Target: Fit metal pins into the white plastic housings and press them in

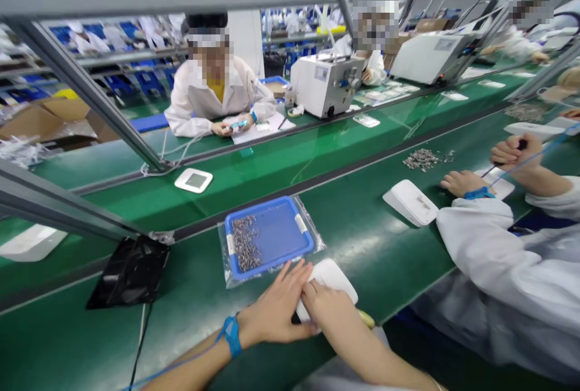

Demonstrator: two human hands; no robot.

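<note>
A white plastic housing [338,276] lies on the green bench in front of me, partly covered by both hands. My left hand [278,306], with a blue wrist strap [231,335], spans the housing's left end, thumb at the near side and fingers along the far side. My right hand [328,305] is closed over the housing, its fingertips pinched down near my left fingers; whatever they hold is hidden. A yellow-green handle [366,318] pokes out beside my right wrist. Beyond my hands, a blue tray [283,228] holds many small metal screws [246,243] at its left side.
A black plastic bag [131,270] lies at the left by the metal frame post. To the right, another white housing [412,202] and a pile of metal parts [421,159] lie near a co-worker's hands [466,184]. People and white machines [324,86] are across the line.
</note>
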